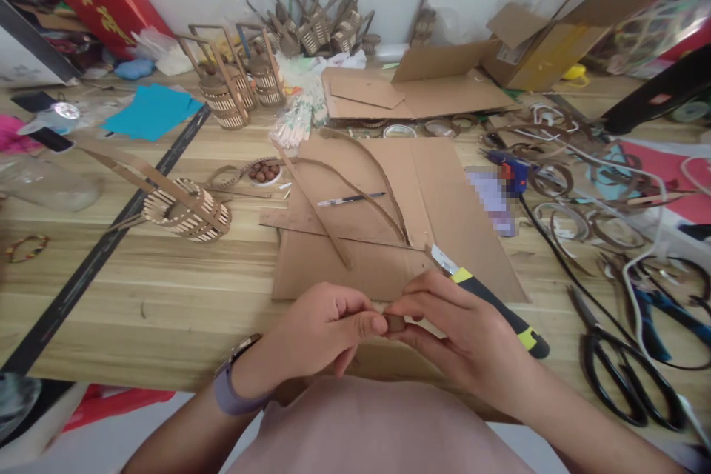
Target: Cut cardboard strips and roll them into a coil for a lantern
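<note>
Close to my body, at the table's near edge, my left hand (338,326) and my right hand (449,333) meet fingertip to fingertip. Pinched between them is a small brown cardboard piece (394,323), mostly covered by the fingers. A yellow and black utility knife (494,304) lies just beyond my right hand, its blade resting on the flat cardboard sheet (438,215). Narrow cardboard strips (316,211) and a pen (351,199) lie on that sheet. To the left stands a small slatted cardboard basket (189,211) with a tall strip handle.
Scissors (622,370), pliers (666,311), a blue glue gun (508,170) and coiled strips crowd the right side. A dish of brown beads (264,172) sits left of centre. Several finished lantern-like baskets (225,100) stand at the back, beside cardboard boxes (555,37).
</note>
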Demonstrator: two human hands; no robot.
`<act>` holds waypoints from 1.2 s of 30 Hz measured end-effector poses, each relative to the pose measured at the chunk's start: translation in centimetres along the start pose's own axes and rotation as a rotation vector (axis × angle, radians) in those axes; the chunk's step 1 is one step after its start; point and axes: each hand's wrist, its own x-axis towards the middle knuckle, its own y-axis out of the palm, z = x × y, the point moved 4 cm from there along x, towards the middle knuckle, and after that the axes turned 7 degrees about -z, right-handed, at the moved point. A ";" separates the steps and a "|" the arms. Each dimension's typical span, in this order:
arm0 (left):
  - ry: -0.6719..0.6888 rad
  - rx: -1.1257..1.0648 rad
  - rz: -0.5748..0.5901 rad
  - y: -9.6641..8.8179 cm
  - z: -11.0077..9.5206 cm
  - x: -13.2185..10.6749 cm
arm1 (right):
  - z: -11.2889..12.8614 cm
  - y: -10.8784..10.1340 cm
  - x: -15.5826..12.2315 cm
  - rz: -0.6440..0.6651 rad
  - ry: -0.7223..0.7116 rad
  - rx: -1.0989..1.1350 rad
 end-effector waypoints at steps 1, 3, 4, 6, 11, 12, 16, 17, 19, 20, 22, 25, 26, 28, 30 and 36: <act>0.003 0.019 -0.027 0.0 -0.2 -0.1 | 0.1 0.1 0.0 0.028 -0.015 -0.045; 0.008 0.068 -0.078 0.2 -0.8 -0.3 | 0.4 0.3 -0.1 0.067 -0.067 -0.152; 0.014 0.099 -0.100 0.3 -1.0 -0.4 | 0.6 0.4 -0.2 0.078 -0.104 -0.211; 0.038 0.173 -0.151 0.5 -1.5 -0.5 | 1.1 0.6 -0.3 0.085 -0.180 -0.327; 0.154 0.340 -0.261 0.9 -2.3 -0.6 | 2.1 0.7 -0.4 0.023 -0.295 -0.455; 0.172 0.353 -0.265 0.9 -2.4 -0.7 | 2.0 0.7 -0.4 0.011 -0.275 -0.438; 0.209 0.283 -0.216 0.9 -2.7 -1.1 | 0.9 0.5 -0.5 -0.037 -0.128 -0.237; 0.198 0.234 -0.184 0.8 -2.7 -1.1 | 0.7 0.4 -0.6 -0.060 -0.113 -0.182; 0.149 0.132 -0.105 0.8 -2.5 -1.2 | 0.4 0.1 -0.7 -0.108 -0.129 -0.114; 0.119 0.089 -0.069 0.9 -2.4 -1.1 | 0.4 0.0 -0.7 -0.117 -0.147 -0.096; 0.080 0.034 -0.021 0.8 -2.0 -1.0 | 0.4 -0.1 -0.8 -0.123 -0.171 -0.069; 0.067 -0.005 0.007 0.6 -1.4 -0.6 | 0.3 -0.2 -0.6 -0.128 -0.148 0.008; 0.065 -0.014 0.017 0.5 -1.3 -0.5 | 0.3 -0.3 -0.5 -0.128 -0.135 0.039; 0.057 -0.034 0.038 0.4 -1.0 -0.4 | 0.2 -0.3 -0.4 -0.117 -0.107 0.091; 0.051 -0.046 0.053 0.4 -0.8 -0.3 | 0.2 -0.4 -0.3 -0.104 -0.087 0.117; 0.045 0.006 0.019 0.2 -1.0 -0.2 | 0.3 -0.3 -0.5 -0.057 -0.090 0.058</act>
